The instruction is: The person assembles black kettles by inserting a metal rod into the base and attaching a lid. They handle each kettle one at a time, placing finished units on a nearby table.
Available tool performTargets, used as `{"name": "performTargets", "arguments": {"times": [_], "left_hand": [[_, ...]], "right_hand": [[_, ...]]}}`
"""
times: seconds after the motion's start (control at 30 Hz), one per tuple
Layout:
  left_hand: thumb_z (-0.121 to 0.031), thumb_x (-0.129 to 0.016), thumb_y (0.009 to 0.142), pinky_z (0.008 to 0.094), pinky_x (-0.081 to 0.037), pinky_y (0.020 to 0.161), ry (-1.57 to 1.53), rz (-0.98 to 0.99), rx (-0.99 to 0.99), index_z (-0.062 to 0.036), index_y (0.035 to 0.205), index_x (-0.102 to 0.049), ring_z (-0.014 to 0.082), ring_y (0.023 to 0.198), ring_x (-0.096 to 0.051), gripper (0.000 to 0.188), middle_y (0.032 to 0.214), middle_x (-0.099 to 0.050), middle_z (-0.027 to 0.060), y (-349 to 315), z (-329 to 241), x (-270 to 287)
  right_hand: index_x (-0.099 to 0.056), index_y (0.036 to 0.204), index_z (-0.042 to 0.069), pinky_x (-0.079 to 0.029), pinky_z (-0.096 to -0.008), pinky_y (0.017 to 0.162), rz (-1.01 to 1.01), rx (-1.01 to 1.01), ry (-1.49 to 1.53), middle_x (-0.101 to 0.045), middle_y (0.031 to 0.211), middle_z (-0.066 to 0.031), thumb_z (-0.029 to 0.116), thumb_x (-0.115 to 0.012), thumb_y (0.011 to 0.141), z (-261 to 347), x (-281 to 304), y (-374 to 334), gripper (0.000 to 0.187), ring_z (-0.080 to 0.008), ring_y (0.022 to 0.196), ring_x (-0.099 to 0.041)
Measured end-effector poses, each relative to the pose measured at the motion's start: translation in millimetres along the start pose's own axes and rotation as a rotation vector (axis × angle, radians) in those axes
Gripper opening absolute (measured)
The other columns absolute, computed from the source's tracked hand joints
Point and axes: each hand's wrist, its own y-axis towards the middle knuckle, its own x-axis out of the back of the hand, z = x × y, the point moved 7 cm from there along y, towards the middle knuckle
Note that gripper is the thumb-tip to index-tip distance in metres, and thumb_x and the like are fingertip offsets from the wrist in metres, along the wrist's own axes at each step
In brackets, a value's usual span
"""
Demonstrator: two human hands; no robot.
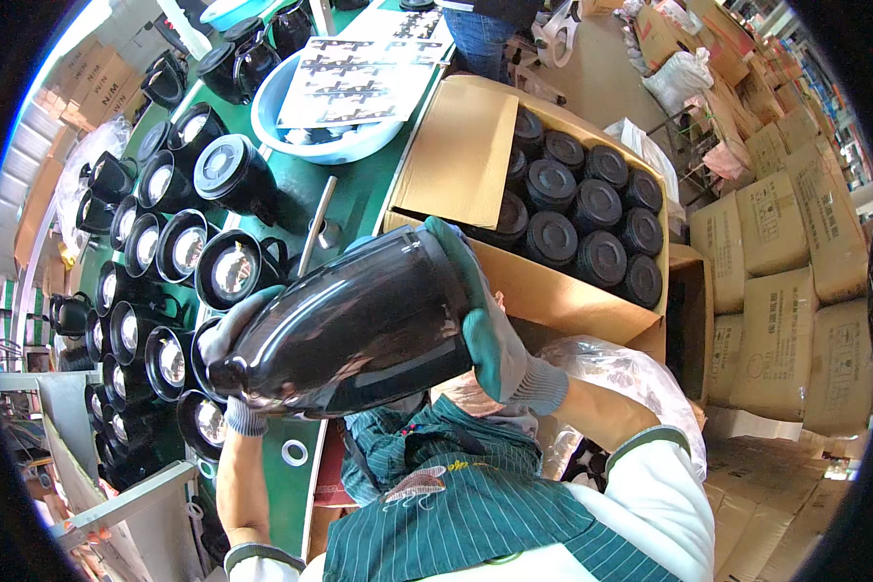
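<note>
A large glossy black jug body (354, 325), probably of a vacuum jug, lies tilted across the middle between my two gloved hands. My left hand (238, 328), in a grey glove, is wrapped round its narrower end at the left. At the wider right end, my right hand (490, 335) presses its green-coated palm and fingers against the rim and side. Left of my left hand, several black jugs (233, 269) with shiny silver insides crowd the green table (344, 199). A metal rod (317, 225) rises just beyond the held jug.
An open cardboard box (456, 160) of round black-topped pieces (597, 204) stands to the right. Beyond the jugs, a blue basin (359, 145) bears a printed sheet (359, 82). A white ring (295, 452) lies near me. Stacked cartons (781, 301) line the right; another person (480, 39) is far ahead.
</note>
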Motion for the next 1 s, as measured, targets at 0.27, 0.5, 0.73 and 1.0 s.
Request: {"name": "performTargets", "arguments": {"times": [0.27,0.5,0.73,1.0], "left_hand": [[-0.018,-0.073,0.090,0.0305,-0.057,0.087,-0.258,0.043,0.308,0.0062,0.115,-0.071,0.0175,0.092,-0.071,0.035,0.102,-0.075,0.0104,-49.5,66.9,-39.3],[-0.021,-0.075,0.077,0.0332,-0.059,0.084,0.422,0.279,-0.331,-0.0002,0.107,-0.076,0.0285,0.090,-0.077,0.037,0.104,-0.077,0.0159,-1.4,-68.0,-52.4],[-0.015,-0.075,0.078,0.0402,-0.059,0.088,0.399,0.004,-0.506,-0.0023,0.113,-0.077,0.0317,0.099,-0.075,0.037,0.112,-0.076,0.0181,-26.9,-49.4,-66.1],[-0.013,-0.085,0.068,0.0533,-0.053,0.096,0.399,0.120,-0.611,-0.0041,0.127,-0.054,0.0446,0.120,-0.058,0.067,0.127,-0.057,0.0209,-128.4,-16.6,-103.4]], "right_hand": [[-0.015,0.163,0.003,-0.027,-0.0530,0.121,0.133,0.416,-0.565,-0.031,0.157,-0.0296,0.070,-0.049,0.093,97.2,11.7,2.1,0.103,-0.0457,0.144,-0.037],[-0.021,0.162,0.003,-0.028,-0.0410,0.124,0.008,-0.190,0.355,-0.034,0.161,-0.0169,0.044,-0.039,0.108,-59.3,44.4,-35.5,0.070,-0.0291,0.147,-0.037],[-0.029,0.160,0.001,-0.030,-0.0357,0.125,0.271,0.105,0.938,-0.038,0.162,-0.0093,0.030,-0.039,0.113,-100.1,76.1,-35.1,0.056,-0.0210,0.148,-0.038],[-0.049,0.149,-0.002,-0.033,-0.0396,0.121,0.197,0.096,-0.138,-0.049,0.153,-0.0167,0.048,-0.095,0.064,61.2,64.9,32.9,0.108,-0.0263,0.144,-0.044]]}}
